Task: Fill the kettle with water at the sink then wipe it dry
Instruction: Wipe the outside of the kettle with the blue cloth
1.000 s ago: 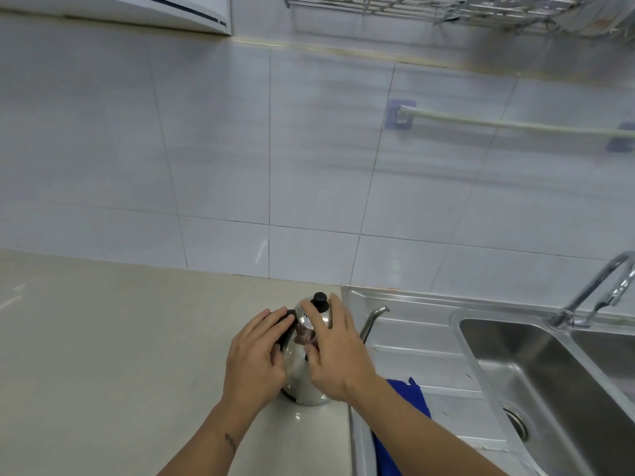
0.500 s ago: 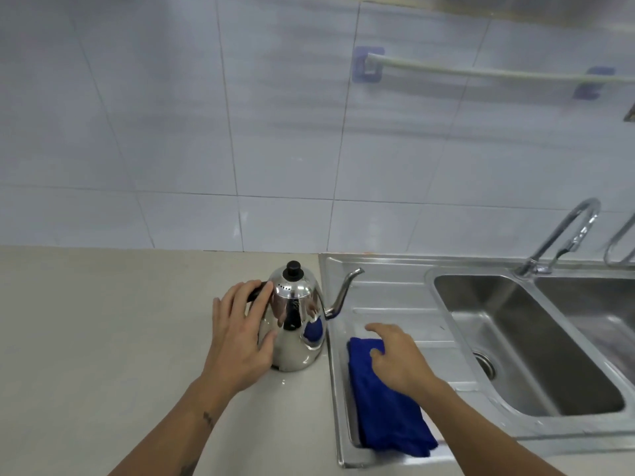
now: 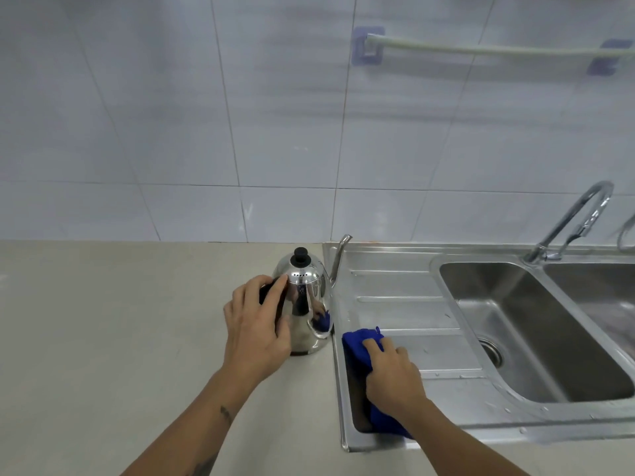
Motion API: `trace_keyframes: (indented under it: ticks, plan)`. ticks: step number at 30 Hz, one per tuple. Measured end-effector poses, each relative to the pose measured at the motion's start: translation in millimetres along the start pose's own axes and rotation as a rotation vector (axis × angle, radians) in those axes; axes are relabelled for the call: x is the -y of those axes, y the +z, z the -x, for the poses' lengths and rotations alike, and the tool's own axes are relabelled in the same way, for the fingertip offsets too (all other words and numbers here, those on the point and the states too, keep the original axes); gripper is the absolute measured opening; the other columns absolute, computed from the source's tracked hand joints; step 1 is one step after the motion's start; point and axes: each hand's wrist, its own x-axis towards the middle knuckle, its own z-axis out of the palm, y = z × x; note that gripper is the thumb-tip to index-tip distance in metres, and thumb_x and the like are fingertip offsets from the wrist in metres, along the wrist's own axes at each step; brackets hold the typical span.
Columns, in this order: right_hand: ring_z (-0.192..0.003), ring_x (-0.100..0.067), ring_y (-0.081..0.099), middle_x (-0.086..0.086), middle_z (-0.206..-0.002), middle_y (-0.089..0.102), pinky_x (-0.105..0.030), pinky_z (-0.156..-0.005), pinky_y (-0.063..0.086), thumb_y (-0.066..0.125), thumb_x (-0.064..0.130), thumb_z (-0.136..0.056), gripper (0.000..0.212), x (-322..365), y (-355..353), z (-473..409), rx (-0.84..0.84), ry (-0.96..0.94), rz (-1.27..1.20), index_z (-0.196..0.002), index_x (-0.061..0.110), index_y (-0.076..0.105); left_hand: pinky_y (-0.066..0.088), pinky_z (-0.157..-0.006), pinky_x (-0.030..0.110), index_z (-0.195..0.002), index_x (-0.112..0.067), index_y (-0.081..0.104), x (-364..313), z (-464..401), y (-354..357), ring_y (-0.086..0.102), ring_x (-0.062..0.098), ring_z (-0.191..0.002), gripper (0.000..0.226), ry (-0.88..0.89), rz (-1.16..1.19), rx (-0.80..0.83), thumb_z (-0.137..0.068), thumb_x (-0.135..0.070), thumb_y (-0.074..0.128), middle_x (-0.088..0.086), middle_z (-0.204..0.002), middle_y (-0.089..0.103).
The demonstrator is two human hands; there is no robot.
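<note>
Countertop (image 3: 103, 338): kettle (image 3: 305, 304), cloth (image 3: 357, 341) gripped.

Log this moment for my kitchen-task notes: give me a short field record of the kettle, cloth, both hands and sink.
kettle: shiny steel gooseneck kettle with black lid knob, upright on the beige countertop beside the sink
cloth: blue cloth on the steel drainboard
left hand: on the kettle's handle side
right hand: gripping the cloth
sink basin: no standing water visible
faucet: no water running
</note>
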Motion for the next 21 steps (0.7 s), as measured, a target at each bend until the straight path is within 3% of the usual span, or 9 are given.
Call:
trace_keyframes:
  ticks: [4, 7, 10, 12, 13, 14, 16, 19, 21]
  plan:
    - [-0.095, -0.013, 0.057, 0.0, -0.126, 0.054, -0.025, -0.081, 0.048, 0.059, 0.012, -0.09, 0.051, 10, -34, -5, -0.162, 0.007, -0.48, -0.138, 0.024, 0.045, 0.018, -0.112, 0.031, -0.146, -0.037, 0.04, 9, -21, -10, 0.03, 0.018, -0.139, 0.066, 0.13, 0.052, 0.095, -0.084, -0.02, 0.053, -0.005, -0.152, 0.035]
    - [-0.091, -0.012, 0.062, 0.002, -0.114, 0.062, -0.023, -0.073, 0.049, 0.058, 0.005, -0.089, 0.044, 39, -69, -10, -0.234, -0.064, -0.836, -0.124, 0.03, 0.052, 0.019, -0.118, 0.028, -0.15, -0.039, 0.034, 12, -36, -14, 0.02, 0.009, -0.147, 0.071, 0.173, 0.128, 0.199, -0.086, -0.015, 0.049, -0.01, -0.163, 0.02]
    - [-0.089, -0.01, 0.062, 0.009, -0.107, 0.065, -0.013, -0.069, 0.047, 0.052, 0.005, -0.091, 0.039, 68, -91, -13, -0.291, -0.133, -0.979, -0.118, 0.034, 0.054, 0.026, -0.12, 0.027, -0.148, -0.039, 0.039, 12, -43, -12, 0.024, 0.005, -0.148, 0.078, 0.165, 0.234, 0.24, -0.082, 0.003, 0.046, -0.015, -0.162, 0.023]
    - [-0.099, -0.009, 0.061, 0.007, -0.115, 0.063, -0.005, -0.077, 0.045, 0.048, 0.008, -0.094, 0.039, 88, -88, -14, -0.281, -0.166, -0.938, -0.126, 0.031, 0.053, 0.031, -0.118, 0.026, -0.144, -0.04, 0.045, 12, -43, -12, 0.03, 0.003, -0.145, 0.078, 0.128, 0.294, 0.217, -0.08, 0.005, 0.042, -0.017, -0.16, 0.027]
    - [-0.113, -0.013, 0.059, 0.003, -0.129, 0.059, -0.008, -0.09, 0.045, 0.046, 0.012, -0.096, 0.045, 96, -79, -17, -0.253, -0.184, -0.904, -0.138, 0.029, 0.047, 0.034, -0.116, 0.026, -0.143, -0.04, 0.047, 12, -44, -12, 0.031, 0.002, -0.145, 0.078, 0.12, 0.305, 0.209, -0.08, 0.004, 0.041, -0.018, -0.159, 0.028]
    - [-0.13, -0.017, 0.05, 0.001, -0.147, 0.048, -0.02, -0.106, 0.044, 0.043, 0.016, -0.097, 0.056, 104, -70, -21, -0.223, -0.197, -0.874, -0.15, 0.028, 0.035, 0.036, -0.115, 0.027, -0.143, -0.04, 0.047, 11, -44, -12, 0.032, 0.002, -0.144, 0.077, 0.117, 0.31, 0.205, -0.079, 0.004, 0.04, -0.019, -0.159, 0.028]
    - [-0.146, -0.017, 0.032, 0.004, -0.163, 0.026, -0.039, -0.119, 0.033, 0.038, 0.018, -0.095, 0.071, 111, -64, -26, -0.18, -0.182, -0.864, -0.159, 0.03, 0.011, 0.04, -0.113, 0.029, -0.142, -0.04, 0.047, 10, -44, -11, 0.032, 0.002, -0.144, 0.079, 0.104, 0.328, 0.207, -0.079, 0.007, 0.042, -0.018, -0.159, 0.028]
    - [-0.132, -0.016, 0.046, 0.01, -0.15, 0.043, -0.038, -0.114, 0.037, 0.035, 0.015, -0.088, 0.073, 98, -70, -43, -0.094, -0.181, -0.888, -0.157, 0.036, 0.019, 0.044, -0.109, 0.028, -0.14, -0.042, 0.05, 6, -46, -14, 0.034, -0.002, -0.14, 0.077, 0.057, 0.348, 0.201, -0.081, 0.008, 0.047, -0.019, -0.158, 0.031]
    - [-0.115, -0.02, 0.054, 0.004, -0.132, 0.056, -0.041, -0.106, 0.044, 0.036, 0.012, -0.093, 0.062, 85, -73, -55, 0.054, -0.06, -0.899, -0.151, 0.034, 0.032, 0.042, -0.11, 0.026, -0.138, -0.042, 0.052, 6, -48, -17, 0.035, -0.005, -0.135, 0.07, 0.051, 0.311, 0.201, -0.085, 0.003, 0.051, -0.021, -0.155, 0.034]
